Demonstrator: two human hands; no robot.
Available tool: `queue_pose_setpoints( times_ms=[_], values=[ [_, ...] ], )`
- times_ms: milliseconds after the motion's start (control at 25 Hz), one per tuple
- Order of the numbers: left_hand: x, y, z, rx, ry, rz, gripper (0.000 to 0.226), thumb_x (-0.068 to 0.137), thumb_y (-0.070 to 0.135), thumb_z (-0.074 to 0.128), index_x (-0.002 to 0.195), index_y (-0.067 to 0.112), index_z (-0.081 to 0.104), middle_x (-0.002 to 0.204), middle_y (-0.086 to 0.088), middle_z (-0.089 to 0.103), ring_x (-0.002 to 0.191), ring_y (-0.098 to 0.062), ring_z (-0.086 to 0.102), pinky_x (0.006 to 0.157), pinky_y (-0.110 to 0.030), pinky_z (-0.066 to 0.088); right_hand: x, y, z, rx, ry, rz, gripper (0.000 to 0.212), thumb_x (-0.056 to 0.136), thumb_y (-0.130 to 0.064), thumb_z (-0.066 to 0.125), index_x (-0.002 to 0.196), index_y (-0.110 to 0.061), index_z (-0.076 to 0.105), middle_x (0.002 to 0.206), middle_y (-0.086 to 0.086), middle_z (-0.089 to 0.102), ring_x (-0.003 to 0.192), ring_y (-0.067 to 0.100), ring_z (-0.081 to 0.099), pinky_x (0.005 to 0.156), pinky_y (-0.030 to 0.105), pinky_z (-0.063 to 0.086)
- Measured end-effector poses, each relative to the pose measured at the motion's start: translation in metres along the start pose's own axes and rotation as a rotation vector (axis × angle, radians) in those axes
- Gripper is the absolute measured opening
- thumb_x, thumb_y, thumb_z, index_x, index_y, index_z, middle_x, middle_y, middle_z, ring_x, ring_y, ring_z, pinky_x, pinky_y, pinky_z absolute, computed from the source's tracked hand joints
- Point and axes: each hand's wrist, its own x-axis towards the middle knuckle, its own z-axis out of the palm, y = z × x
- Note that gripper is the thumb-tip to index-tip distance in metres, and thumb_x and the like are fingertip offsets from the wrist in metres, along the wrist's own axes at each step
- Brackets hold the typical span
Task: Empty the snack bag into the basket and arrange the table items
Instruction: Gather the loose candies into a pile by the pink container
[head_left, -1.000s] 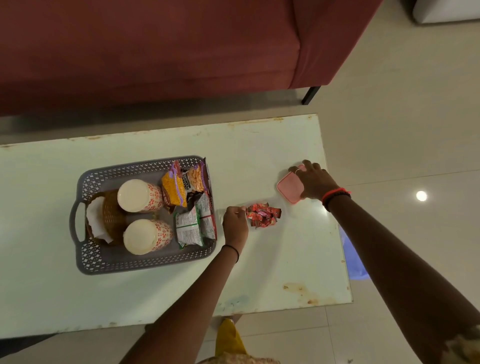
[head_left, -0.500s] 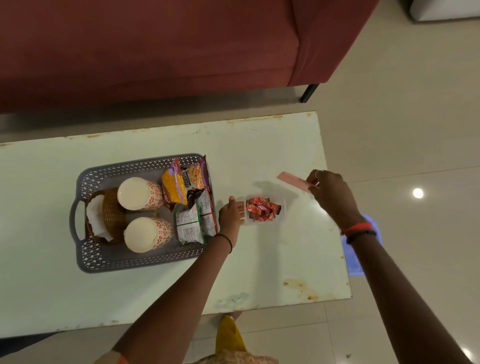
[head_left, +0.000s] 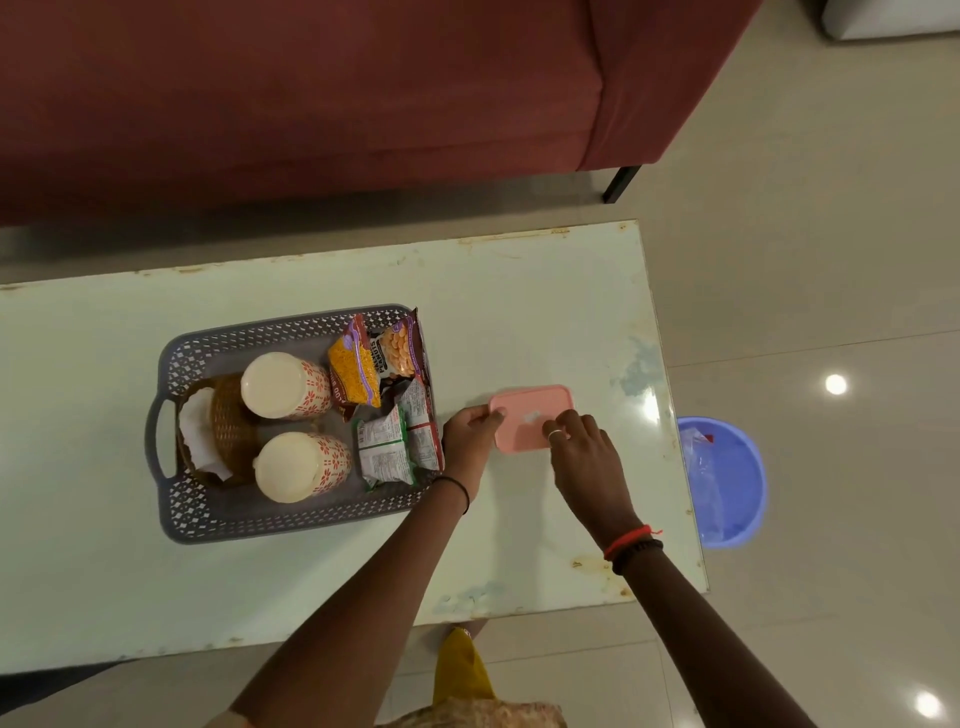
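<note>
One pink lid (head_left: 525, 408) corner under right hand (head_left: 584, 452).

Covered and cropped
The pink lid (head_left: 530, 415) hides whatever lies beneath it; the table (head_left: 78, 571) runs off the left edge, the sofa (head_left: 311, 104) off the top; the table's right end hides part of the blue bin (head_left: 737, 467)

Both hands (head_left: 470, 434) (head_left: 584, 449) on pink lid (head_left: 524, 415) beside basket (head_left: 218, 525)
</note>
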Motion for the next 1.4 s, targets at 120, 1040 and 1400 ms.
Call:
queue_pose_setpoints(
  times_ms=[120, 1040, 1400],
  values=[
    [0.003, 0.0, 0.001, 0.048, 0.038, 0.031, 0.028, 0.09, 0.015, 0.059, 0.108, -0.005, 0.064, 0.092, -0.018, 0.063, 0.089, -0.023, 0.054, 0.094, -0.051, 0.048, 0.008, -0.003, -0.002, 0.178, -0.008, 0.152, 0.025, 0.084, -0.009, 0.063, 0.109, -0.003, 0.065, 0.105, 0.014, 0.063, 0.091, 0.031, 0.06, 0.069, 0.04, 0.056],
    [0.0, 0.007, 0.003, 0.744, -0.032, 0.479, 0.044, 0.097, 0.019, 0.044, 0.14, 0.03, 0.042, 0.118, -0.009, 0.05, 0.1, -0.022, 0.058, 0.086, -0.039, 0.053, 0.03, 0.003, -0.001, 0.698, 0.1, 0.711, 0.036, 0.089, 0.003, 0.044, 0.12, -0.008, 0.06, 0.11, 0.017, 0.06, 0.099, 0.03, 0.059, 0.078, 0.032, 0.05],
    [0.002, 0.014, 0.005, 0.93, -0.044, 0.548, 0.044, 0.099, 0.021, 0.039, 0.143, 0.027, 0.037, 0.115, -0.01, 0.048, 0.102, -0.025, 0.057, 0.082, -0.041, 0.053, 0.042, 0.021, 0.002, 0.852, 0.089, 0.809, 0.027, 0.089, 0.006, 0.05, 0.108, 0.003, 0.069, 0.11, 0.019, 0.069, 0.103, 0.031, 0.064, 0.082, 0.024, 0.047]
  ],
)
